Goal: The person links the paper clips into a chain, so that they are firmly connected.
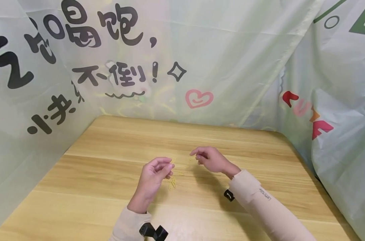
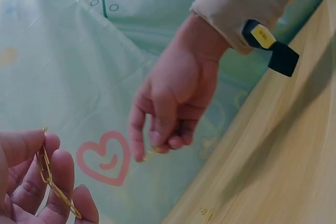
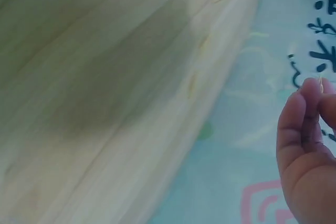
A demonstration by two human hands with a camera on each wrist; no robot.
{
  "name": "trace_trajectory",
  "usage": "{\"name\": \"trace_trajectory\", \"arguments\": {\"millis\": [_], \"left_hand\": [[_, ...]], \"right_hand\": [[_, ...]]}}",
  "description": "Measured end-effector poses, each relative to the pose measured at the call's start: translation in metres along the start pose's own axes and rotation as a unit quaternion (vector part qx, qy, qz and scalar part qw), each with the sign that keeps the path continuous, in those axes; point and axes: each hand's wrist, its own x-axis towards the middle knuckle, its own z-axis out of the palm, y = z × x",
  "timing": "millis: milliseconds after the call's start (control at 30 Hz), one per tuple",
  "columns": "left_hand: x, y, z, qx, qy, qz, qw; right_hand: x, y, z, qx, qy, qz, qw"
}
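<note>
My left hand (image 1: 153,174) pinches a short chain of linked gold paper clips (image 2: 46,169) between thumb and fingers. In the left wrist view the chain runs down across the other fingertips. To the right and slightly farther off, my right hand (image 1: 210,159) hovers over the table, apart from the left. Its thumb and fingers pinch a single gold paper clip (image 3: 321,85). A cluster of gold paper clips (image 1: 172,183) shows just below the left hand; whether it touches the chain I cannot tell. A loose paper clip (image 1: 180,173) lies between the hands.
The wooden table (image 1: 110,144) has rounded far corners. Printed fabric sheets (image 1: 230,67) enclose it at the back and both sides. Black cameras are strapped at the wrists, with the left wrist camera (image 1: 153,231) near the front edge of the view.
</note>
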Motion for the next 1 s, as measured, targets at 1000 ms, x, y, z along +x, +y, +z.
{"name": "trace_trajectory", "arguments": {"millis": [1000], "left_hand": [[-0.003, -0.009, 0.013, 0.139, 0.027, 0.087, 0.9861]], "right_hand": [[-0.009, -0.069, 0.033, 0.229, 0.130, 0.006, 0.965]]}}
